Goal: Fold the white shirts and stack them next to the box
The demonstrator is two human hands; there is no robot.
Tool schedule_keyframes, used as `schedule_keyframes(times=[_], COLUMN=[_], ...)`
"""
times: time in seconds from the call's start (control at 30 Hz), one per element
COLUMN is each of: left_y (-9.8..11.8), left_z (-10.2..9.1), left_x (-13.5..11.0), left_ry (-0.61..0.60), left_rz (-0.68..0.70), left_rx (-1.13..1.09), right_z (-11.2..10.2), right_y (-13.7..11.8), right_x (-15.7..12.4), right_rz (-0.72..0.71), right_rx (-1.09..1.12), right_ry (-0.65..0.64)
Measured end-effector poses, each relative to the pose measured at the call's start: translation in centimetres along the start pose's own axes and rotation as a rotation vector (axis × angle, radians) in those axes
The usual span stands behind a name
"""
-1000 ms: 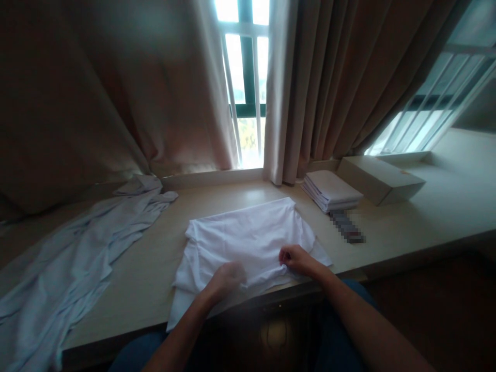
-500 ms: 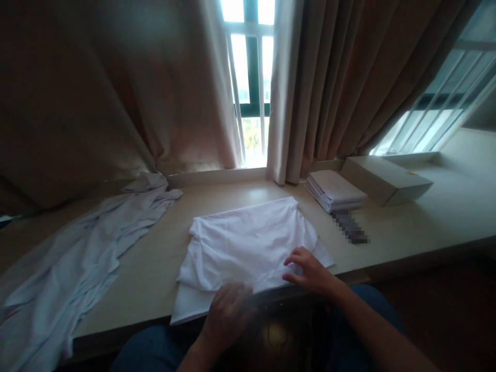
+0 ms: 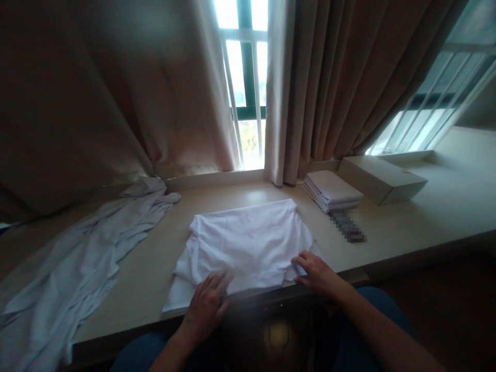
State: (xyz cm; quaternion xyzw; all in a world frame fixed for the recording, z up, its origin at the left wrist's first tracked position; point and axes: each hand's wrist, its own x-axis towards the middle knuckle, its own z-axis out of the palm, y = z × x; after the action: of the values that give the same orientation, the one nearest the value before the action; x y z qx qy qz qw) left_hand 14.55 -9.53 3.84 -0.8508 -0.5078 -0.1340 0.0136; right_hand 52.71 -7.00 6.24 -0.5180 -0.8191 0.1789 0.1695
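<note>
Right hand [image 3: 313,269] spread, white cloth [image 3: 248,240] at its fingertips, perhaps to steady it; left hand [image 3: 207,300] opposite, blurred, grip unclear.

Left hand [image 3: 208,299] (fingers blurred), palm downward; right hand [image 3: 315,272], thumb apart.

Table [image 3: 143,274]: pale top, dark front edge, extending past your left fingers [image 3: 212,281] and right fingers [image 3: 304,258]. Lying on it: white cloth [image 3: 248,243], loosely folded, between and beyond your fingers; crumpled white heap [image 3: 91,263], well left of your left fingers, draped over front edge; folded white stack [image 3: 332,190], beyond your right fingers, rightward; masked dark item [image 3: 346,225], between stack and you; pale box [image 3: 382,178], farthest right.
</note>
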Motion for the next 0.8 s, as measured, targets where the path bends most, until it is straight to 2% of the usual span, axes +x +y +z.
schedule_keyframes(times=[0.13, 0.2, 0.3, 0.4, 0.47, 0.57, 0.7, 0.8], left_y=[0.2, 1.1, 2.7, 3.4, 2.5, -1.5, -9.9, -15.5], left_z=[-1.2, -1.3, -0.7, -0.1, -0.1, -0.8, -2.9, -3.9], left_x=[0.1, 0.1, 0.9, 2.8, 4.3, 6.4, 8.9, 11.3], left_ry=[-0.012, 0.017, 0.028, 0.085, 0.139, 0.157, 0.162, 0.164], left_rz=[0.060, 0.093, 0.133, 0.018, -0.109, -0.355, -0.753, -0.880], left_rx=[-0.025, -0.026, -0.065, -0.162, -0.226, -0.279, -0.313, -0.373], right_z=[-0.7, -0.8, -0.2, 0.7, 1.1, 0.7, -1.6, -3.8], right_y=[-1.0, -1.5, -2.1, -2.2, -1.7, 0.3, 4.5, 7.7], right_x=[0.4, 0.9, 1.7, 2.9, 3.9, 5.7, 9.0, 12.6], right_rz=[-0.045, -0.039, -0.058, -0.063, -0.017, 0.105, 0.348, 0.532], right_rx=[0.138, 0.158, 0.151, 0.123, 0.087, 0.057, 0.152, 0.267], right_ry=[0.102, 0.177, 0.188, 0.215, 0.283, 0.370, 0.422, 0.433])
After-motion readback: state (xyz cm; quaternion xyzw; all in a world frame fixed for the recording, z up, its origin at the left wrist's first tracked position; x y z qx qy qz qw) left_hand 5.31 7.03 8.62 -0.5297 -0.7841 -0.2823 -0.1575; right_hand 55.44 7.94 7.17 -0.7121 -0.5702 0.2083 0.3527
